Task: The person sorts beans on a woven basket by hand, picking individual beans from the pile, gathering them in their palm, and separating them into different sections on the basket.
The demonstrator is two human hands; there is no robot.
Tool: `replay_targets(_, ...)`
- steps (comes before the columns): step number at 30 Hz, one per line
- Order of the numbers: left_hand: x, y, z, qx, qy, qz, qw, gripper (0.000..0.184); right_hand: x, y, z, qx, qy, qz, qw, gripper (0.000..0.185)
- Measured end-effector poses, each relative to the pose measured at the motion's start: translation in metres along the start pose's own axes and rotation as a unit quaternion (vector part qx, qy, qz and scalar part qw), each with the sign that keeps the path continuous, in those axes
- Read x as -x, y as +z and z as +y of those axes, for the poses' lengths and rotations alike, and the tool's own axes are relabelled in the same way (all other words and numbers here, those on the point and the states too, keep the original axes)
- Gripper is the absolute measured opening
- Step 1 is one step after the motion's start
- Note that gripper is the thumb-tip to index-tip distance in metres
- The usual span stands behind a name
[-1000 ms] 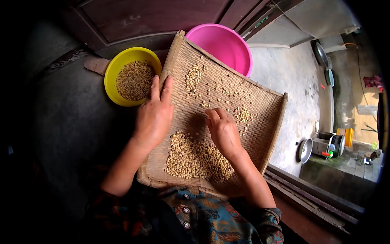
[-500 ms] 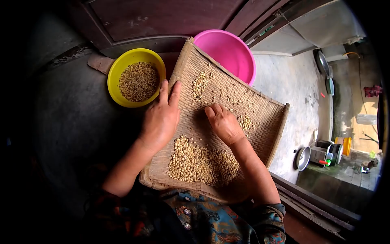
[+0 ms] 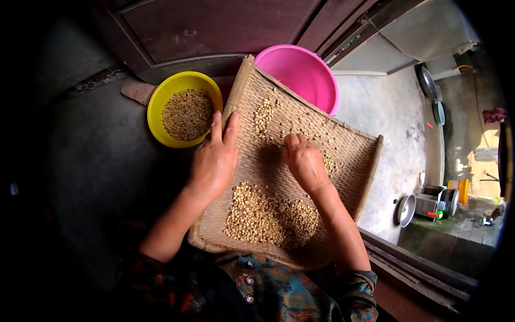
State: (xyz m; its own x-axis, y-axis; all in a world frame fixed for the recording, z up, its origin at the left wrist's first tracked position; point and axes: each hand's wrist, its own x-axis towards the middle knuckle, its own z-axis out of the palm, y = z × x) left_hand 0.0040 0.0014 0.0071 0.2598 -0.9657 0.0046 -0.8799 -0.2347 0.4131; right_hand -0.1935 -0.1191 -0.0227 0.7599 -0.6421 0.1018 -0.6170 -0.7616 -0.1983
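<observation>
Across the middle of the view, a woven tray (image 3: 354,155) lies slantwise in front of the person, its near edge up against a patterned shirt (image 3: 289,292); what holds the tray up underneath is hidden. The left hand (image 3: 213,163) lies at the tray's left rim, two fingers stretched along the rim and pointing away from the body. Its other fingers are out of sight, so whether it truly grips the rim cannot be told. The right hand (image 3: 304,161) is over the middle of the tray, its fingers bunched and pointing down; the back of the hand covers most of them, and whether a bean is pinched there cannot be made out. A large heap of pale beans (image 3: 268,217) lies on the near part of the tray, partly in shadow, its right side close to the right forearm. A small cluster of beans (image 3: 263,117) lies on the upper left, and a second cluster (image 3: 330,163) lies just beside the right hand, which may cover some of it. Beyond the left rim, a yellow bowl (image 3: 155,115) holds small brown pieces (image 3: 186,114) too fine to identify, with a brick (image 3: 138,91) next to it. The tray's far edge hides part of a pink basin (image 3: 300,72). To the right, a metal bowl (image 3: 407,210) sits near some jumbled items (image 3: 433,201), small and hard to tell apart. Black edges cut off the corners.
</observation>
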Motion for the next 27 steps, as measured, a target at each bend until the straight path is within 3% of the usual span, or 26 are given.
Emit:
replay_targets(3,-0.001,0.000,0.002,0.002,-0.010,-0.019,1.000,0.073,-0.025,-0.035,0.023,-0.052,0.086,0.048,0.994,0.012)
replay_targets(5,-0.002,-0.001,0.001,0.007,-0.003,-0.016,1.000,0.073,-0.039,-0.068,0.037,-0.068,0.106,0.143,0.982,0.027)
replay_targets(7,-0.002,-0.002,0.002,0.013,-0.005,-0.020,1.000,0.073,-0.037,-0.088,0.040,0.027,0.120,0.203,0.972,0.042)
replay_targets(11,0.000,-0.002,0.002,0.018,0.001,-0.006,1.000,0.074,0.004,-0.102,0.024,-0.091,0.167,0.084,0.978,0.035)
replay_targets(14,-0.001,-0.002,0.003,0.025,-0.003,-0.009,1.000,0.075,0.040,-0.095,0.014,-0.126,0.265,0.012,0.956,0.023)
replay_targets(20,-0.001,0.003,0.000,0.006,0.013,0.007,1.000,0.076,0.072,-0.054,-0.004,-0.135,0.230,-0.078,0.961,0.016)
replay_targets(27,0.001,-0.003,0.003,0.014,-0.004,-0.010,1.000,0.074,0.046,-0.031,-0.030,-0.079,0.061,-0.084,0.991,0.033)
